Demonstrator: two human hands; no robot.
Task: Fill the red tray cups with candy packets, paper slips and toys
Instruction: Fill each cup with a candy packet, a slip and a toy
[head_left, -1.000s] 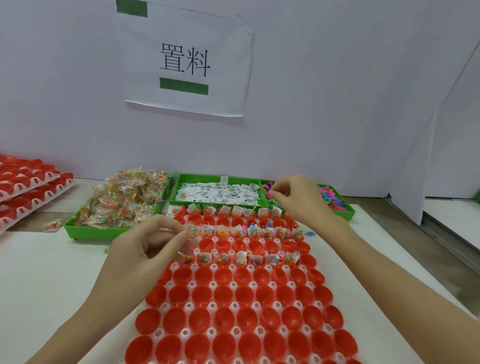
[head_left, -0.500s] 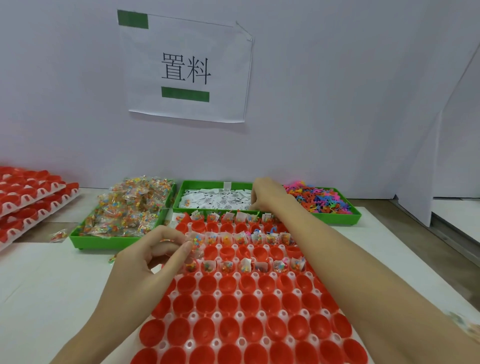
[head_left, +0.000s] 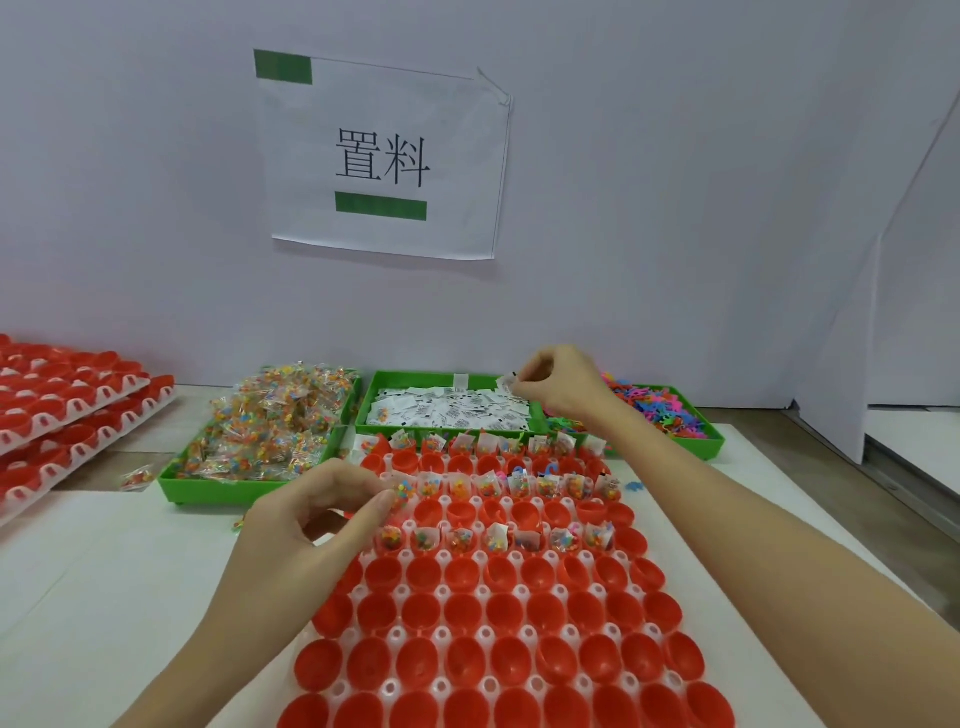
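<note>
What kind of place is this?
Probably a small packing workstation: green bins of sorted supplies, stacked red trays waiting at the side, and a printed sign on the partition.

Bare tabletop (head_left: 104, 582) lay open left of the red tray (head_left: 498, 634), three green bins (head_left: 218, 486) lined its far edge, stacked red trays (head_left: 62, 405) crowded far left.

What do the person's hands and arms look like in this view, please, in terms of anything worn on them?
Both arms are bare as far as the frame shows: no sleeves, gloves or wristbands are visible. The left hand and the right hand carry no watch or bracelet, and no ring can be made out. The forearms run out of the lower edge of the picture, so anything worn higher up cannot be seen.
</note>
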